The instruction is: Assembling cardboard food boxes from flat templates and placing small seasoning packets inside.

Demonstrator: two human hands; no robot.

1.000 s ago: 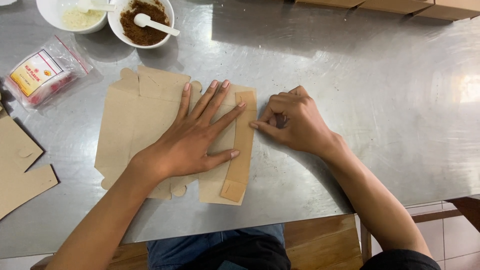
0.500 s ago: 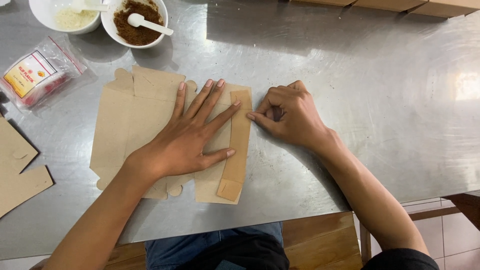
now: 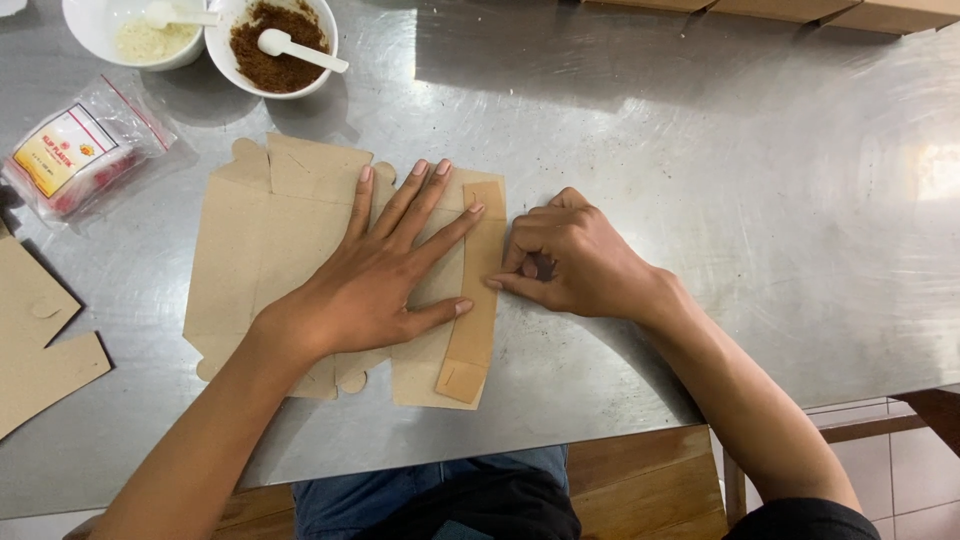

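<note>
- Two bare hands work on one flat brown cardboard box blank (image 3: 270, 250), which lies unfolded at the centre of the steel tabletop (image 3: 700, 200), near its 6 o'clock edge.
- Left hand (image 3: 375, 275): grip open, palm down, fingers spread and pointing toward 1 o'clock. It presses flat on the middle panels of the blank and grasps nothing.
- Right hand (image 3: 570, 265): grip curled into a loose fist at 3 o'clock of the blank, closed on nothing that shows. Its fingertips (image 3: 497, 284) touch the outer edge of the folded side flap (image 3: 475, 290).
- Folded side flap: a narrow strip, darker than the panels, lying doubled over along the blank's 3 o'clock edge and running from 12 to 6 o'clock.
- White bowl (image 3: 225, 75), at 11 o'clock of the blank: holds brown ground powder (image 3: 270, 60) and a white spoon (image 3: 300, 50) resting across it.
- Second white bowl (image 3: 90, 55), just beside the first at its 9 o'clock: holds pale yellowish grains and another white spoon.
- Clear plastic pouch (image 3: 85, 160), at 9 o'clock of the blank: shows a yellow label and red contents.
- More cardboard pieces (image 3: 40, 350) lie at 8 o'clock, apart from the blank.
- A row of brown boxes (image 3: 800, 10) lines the 12 o'clock edge.
</note>
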